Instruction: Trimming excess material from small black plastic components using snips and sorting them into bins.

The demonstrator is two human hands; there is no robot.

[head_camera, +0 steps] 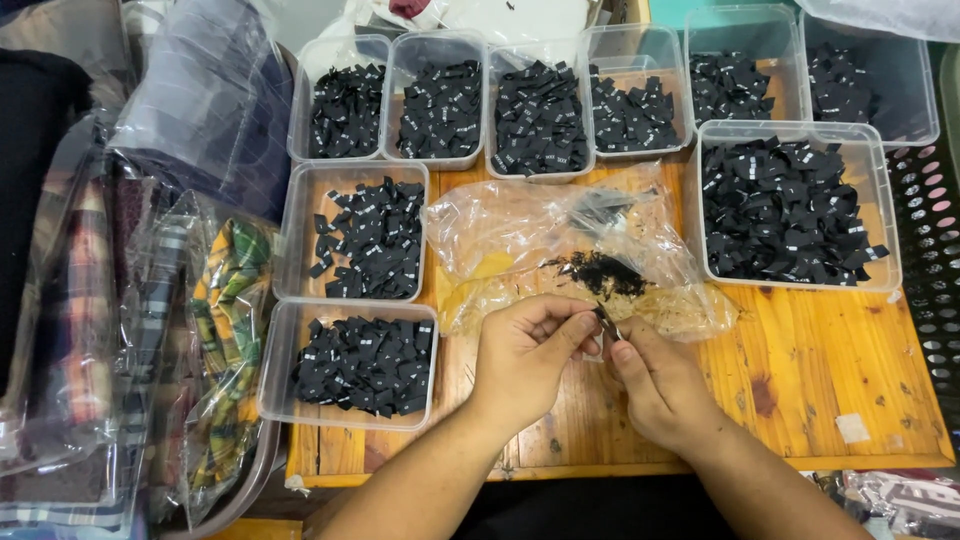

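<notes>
Hands meet at table point(820, 370) edge | left hand point(525, 355) and right hand point(655, 385) fingers pinched shut on one small black label point(607, 320) | clear bag point(560, 250) just behind, label tubs point(790, 210) fanned around within reach

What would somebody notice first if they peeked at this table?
Probably the clear plastic tubs heaped with small black labels, lined along the back and left of the wooden table. Next, in the middle front, the left hand and right hand pinch one small dark label together, in front of a crinkled clear bag.
</notes>
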